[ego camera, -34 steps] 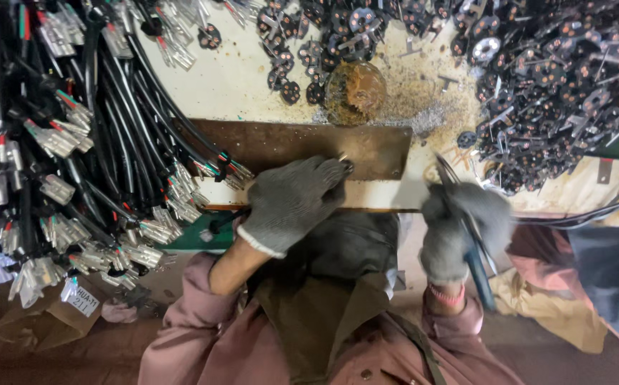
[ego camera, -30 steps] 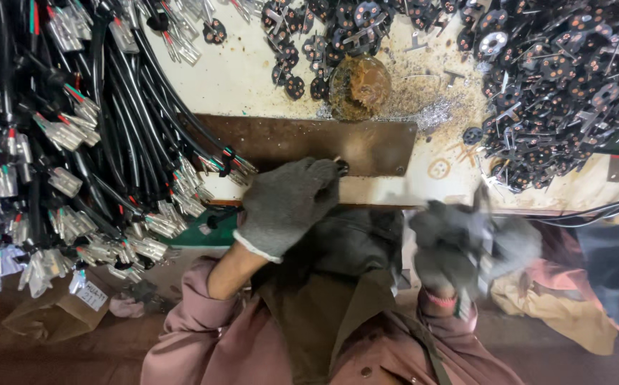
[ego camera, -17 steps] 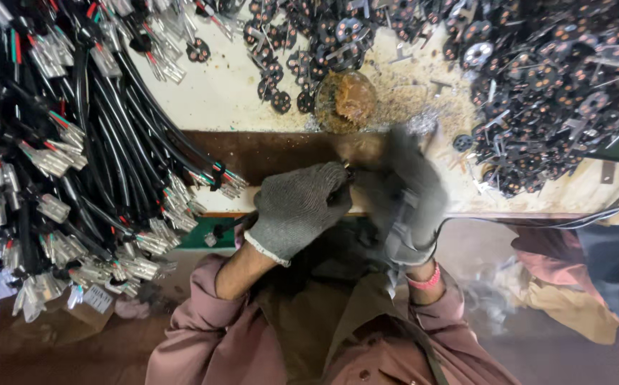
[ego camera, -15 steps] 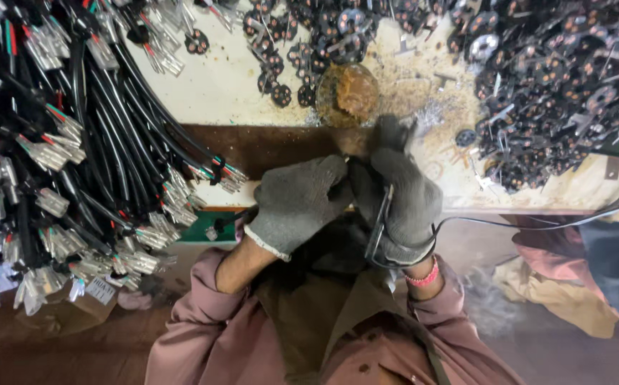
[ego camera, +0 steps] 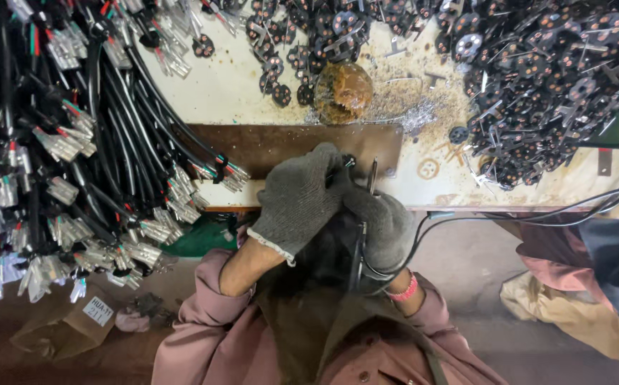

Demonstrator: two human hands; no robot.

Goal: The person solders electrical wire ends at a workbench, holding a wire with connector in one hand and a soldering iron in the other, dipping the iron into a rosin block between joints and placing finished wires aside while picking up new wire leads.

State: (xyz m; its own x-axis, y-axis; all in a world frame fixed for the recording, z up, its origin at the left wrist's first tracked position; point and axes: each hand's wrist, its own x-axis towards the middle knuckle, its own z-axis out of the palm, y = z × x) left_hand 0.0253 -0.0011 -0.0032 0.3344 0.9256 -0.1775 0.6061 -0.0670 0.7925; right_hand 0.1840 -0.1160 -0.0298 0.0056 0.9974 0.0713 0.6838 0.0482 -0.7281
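Observation:
Both my hands wear grey knit gloves and meet at the front edge of the bench. My left hand [ego camera: 297,201] rests on a brown metal plate [ego camera: 259,146] and pinches a small black round part [ego camera: 348,162] at its fingertips. My right hand [ego camera: 386,222] presses against the left and grips a thin hand tool [ego camera: 373,175] whose metal tip points up beside the part. A black cable [ego camera: 466,217] runs from that hand off to the right.
Thick bundles of black cables with clear-sleeved terminals [ego camera: 60,142] cover the left side. Heaps of small black round parts [ego camera: 544,71] lie at the back and right. A brown crusted lump [ego camera: 343,89] and metal shavings [ego camera: 416,110] sit behind the plate.
My right hand has swung with the tool from the right side of the bench leftward to meet my left hand. The left hand has stayed on the plate.

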